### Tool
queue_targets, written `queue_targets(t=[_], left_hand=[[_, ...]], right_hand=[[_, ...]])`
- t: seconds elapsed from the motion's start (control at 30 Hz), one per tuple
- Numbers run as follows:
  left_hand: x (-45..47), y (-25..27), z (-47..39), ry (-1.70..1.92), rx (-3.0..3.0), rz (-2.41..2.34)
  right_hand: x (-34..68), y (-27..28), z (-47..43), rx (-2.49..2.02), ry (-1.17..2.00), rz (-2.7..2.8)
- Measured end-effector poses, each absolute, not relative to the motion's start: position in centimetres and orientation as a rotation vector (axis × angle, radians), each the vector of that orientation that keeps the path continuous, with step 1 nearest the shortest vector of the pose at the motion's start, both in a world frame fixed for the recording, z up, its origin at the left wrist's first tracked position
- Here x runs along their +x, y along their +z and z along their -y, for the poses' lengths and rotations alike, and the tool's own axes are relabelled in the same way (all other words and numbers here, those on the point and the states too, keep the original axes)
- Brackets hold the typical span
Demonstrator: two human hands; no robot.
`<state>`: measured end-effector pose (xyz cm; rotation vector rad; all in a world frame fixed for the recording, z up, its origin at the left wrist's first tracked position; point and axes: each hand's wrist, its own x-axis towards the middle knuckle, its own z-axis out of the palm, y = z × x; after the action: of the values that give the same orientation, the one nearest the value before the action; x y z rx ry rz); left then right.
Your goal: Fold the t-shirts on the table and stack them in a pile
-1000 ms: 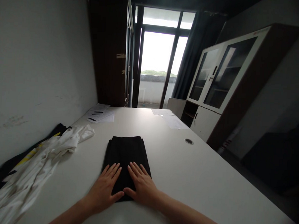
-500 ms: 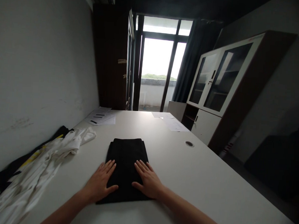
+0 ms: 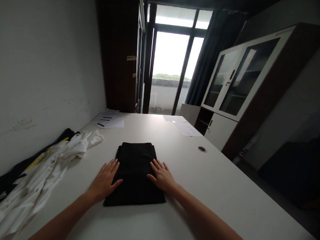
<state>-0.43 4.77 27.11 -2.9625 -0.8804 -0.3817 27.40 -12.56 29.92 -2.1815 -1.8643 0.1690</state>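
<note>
A black cloth, apparently a garment, folded into a neat rectangle (image 3: 135, 176), lies flat on the white table (image 3: 220, 194) in front of me. My left hand (image 3: 105, 180) rests along its left edge, fingers stretched out and the thumb on the fabric. On the opposite edge lies my right hand (image 3: 162, 176), also flat with its fingers spread. Neither hand grips the cloth. Which kind of garment it is cannot be told from its folded shape.
Crumpled white clothes (image 3: 49, 175) and a black garment with yellow (image 3: 17, 171) lie along the left wall. Papers (image 3: 109, 119) sit at the far left, more sheets (image 3: 185, 127) at the far right. A cable hole (image 3: 202, 149) and a glass-door cabinet (image 3: 237, 81) are on the right.
Both hands have slid outward, from farther in on the black cloth to its side edges. The cloth remains folded, and the camera view has shifted slightly.
</note>
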Motion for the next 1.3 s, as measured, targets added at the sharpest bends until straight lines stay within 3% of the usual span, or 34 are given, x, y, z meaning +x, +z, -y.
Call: queue_targets(t=[0.1,0.2,0.37,0.57,0.73,0.93,1.1,1.3], left_hand=[[0.0,27.5,-3.9,-0.298,-3.056,0.657],[0.2,27.8,-3.9,-0.224,-3.054,0.769],[0.3,27.7,-4.8,-0.373,-2.955,0.967],[2.3,27.6,-5.0,-0.248,-3.052,0.689],[3.5,28.2,-7.5,-0.227,-2.875,1.05],[7.8,28.2,-8.5,-0.197,-2.974,0.859],[8.7,27.5,-10.9,-0.13,-2.835,1.252],[11.8,27.2,-12.2,-0.154,-2.967,0.947]], right_hand=[[27.2,29.9,12.5,-1.994,0.145,2.051],[27.1,29.6,12.4,-1.821,0.233,2.219],[28.8,28.8,10.7,-2.197,0.092,1.933],[28.2,27.9,8.4,-1.869,0.106,2.174],[29.0,27.5,6.4,-2.223,0.046,1.885],[28.5,27.3,3.2,-2.094,0.065,1.981],[29.9,26.7,1.6,-2.369,0.068,1.707],[30.4,27.1,-1.7,-2.162,0.082,1.915]])
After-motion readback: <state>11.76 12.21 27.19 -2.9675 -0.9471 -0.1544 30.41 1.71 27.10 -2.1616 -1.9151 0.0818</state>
